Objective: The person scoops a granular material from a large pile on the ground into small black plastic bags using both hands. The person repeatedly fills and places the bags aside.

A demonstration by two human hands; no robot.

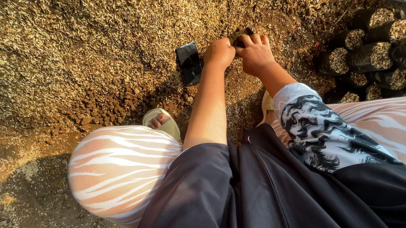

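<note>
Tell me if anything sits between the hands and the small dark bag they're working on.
Nothing visible does. The left hand and right hand already touch the small dark bag on the husk pile.

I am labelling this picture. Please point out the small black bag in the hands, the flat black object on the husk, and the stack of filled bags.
small black bag [241, 34], head view, top edge.
flat black object [189, 63], head view, centre.
stack of filled bags [381, 55], head view, one open end.

Left hand [219, 52], right hand [255, 52] gripping small black bag [241, 35], husk pile [69, 43]

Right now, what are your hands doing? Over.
Left hand and right hand both closed on small dark bag. Husk pile underneath. Black phone beside left hand.
</note>
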